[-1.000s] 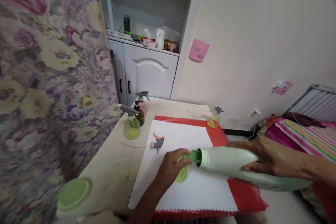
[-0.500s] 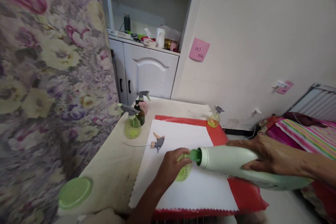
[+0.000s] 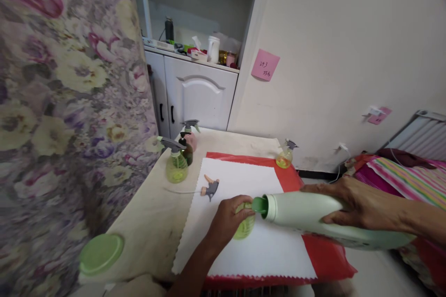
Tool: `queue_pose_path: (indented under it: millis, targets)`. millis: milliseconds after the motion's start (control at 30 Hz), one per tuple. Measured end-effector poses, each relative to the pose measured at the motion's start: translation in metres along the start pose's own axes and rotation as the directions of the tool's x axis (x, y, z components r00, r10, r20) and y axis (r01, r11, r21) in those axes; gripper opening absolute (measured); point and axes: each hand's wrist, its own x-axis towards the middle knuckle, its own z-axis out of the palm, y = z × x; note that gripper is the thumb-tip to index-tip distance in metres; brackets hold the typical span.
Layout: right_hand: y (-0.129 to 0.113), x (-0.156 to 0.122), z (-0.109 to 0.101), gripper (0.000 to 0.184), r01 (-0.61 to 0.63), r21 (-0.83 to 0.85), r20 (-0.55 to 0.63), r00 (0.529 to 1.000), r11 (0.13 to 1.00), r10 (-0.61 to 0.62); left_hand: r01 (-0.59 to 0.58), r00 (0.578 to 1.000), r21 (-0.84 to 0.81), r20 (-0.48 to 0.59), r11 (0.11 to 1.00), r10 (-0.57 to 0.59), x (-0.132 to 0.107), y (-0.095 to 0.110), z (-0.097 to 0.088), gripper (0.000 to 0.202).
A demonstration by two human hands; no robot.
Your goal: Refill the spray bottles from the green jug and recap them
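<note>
My left hand (image 3: pixel 234 213) is closed round the neck of a small yellow-green spray bottle (image 3: pixel 245 227) that has no spray head on it. In my right hand (image 3: pixel 362 209) is a large pale green jug (image 3: pixel 310 211), tipped almost level. Its green spout (image 3: pixel 259 204) meets the neck of the spray bottle, just by my left fingertips; the fingers partly hide the opening. Whether liquid is flowing I cannot tell. A grey and orange spray head (image 3: pixel 210 189) with a long thin tube lies on the white mat (image 3: pixel 240 174), left of the bottle.
A yellow-green spray bottle (image 3: pixel 176 169), a dark pump bottle (image 3: pixel 187 152) and a pink spray bottle (image 3: pixel 191 139) stand at the table's left back. Another small spray bottle (image 3: pixel 285 158) stands at the right back. A round green lid (image 3: pixel 101 253) lies near left. Red sheet (image 3: pixel 327 255) sticks out under the mat.
</note>
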Motion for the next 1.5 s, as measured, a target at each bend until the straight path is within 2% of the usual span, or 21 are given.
queue_pose_path:
  millis: [400,900,1500]
  targets:
    - [0.013,0.003,0.004,0.059,0.013,0.045,0.028,1.000,0.999,-0.014,0.020,1.000,-0.009,0.000,1.000,-0.020,0.000,0.001,0.002,0.018]
    - [0.015,0.003,0.003,0.061,0.011,-0.004,0.024,1.000,1.000,-0.011,0.025,1.000,-0.033,0.007,0.999,-0.025,0.000,0.003,0.001,0.016]
    - [0.012,0.004,0.001,0.064,0.012,0.019,0.029,1.000,1.000,-0.012,0.020,1.000,-0.011,-0.001,1.000,-0.020,-0.001,0.005,0.000,0.016]
